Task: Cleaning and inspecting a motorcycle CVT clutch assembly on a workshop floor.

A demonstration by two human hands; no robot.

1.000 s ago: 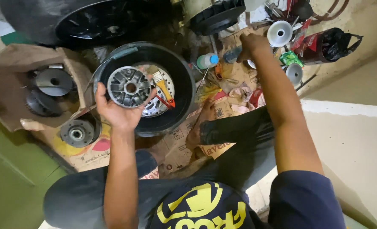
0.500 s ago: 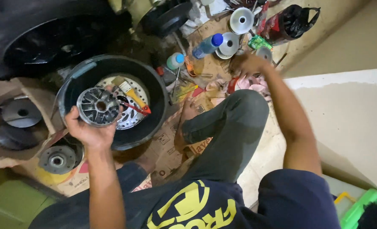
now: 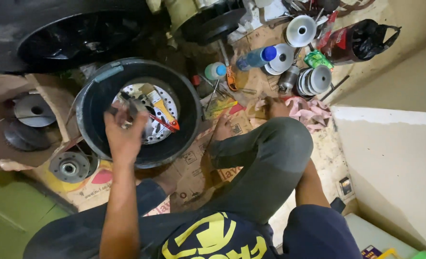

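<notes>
Raised knee [image 3: 266, 153] blocks the middle; bottles [image 3: 256, 57] and pulleys [image 3: 313, 79] crowd the cardboard [image 3: 194, 163] beyond.

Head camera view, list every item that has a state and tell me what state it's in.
Left hand: gripping a ribbed metal disc above the black basin.
Right hand: resting on the pink rag.
Paintbrush: lying inside the basin.
Blue-capped bottle: lying sideways, capped.

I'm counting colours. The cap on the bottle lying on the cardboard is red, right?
Not red. The head view shows the bottle lying on the cardboard with a blue cap. The rest is right.
</notes>
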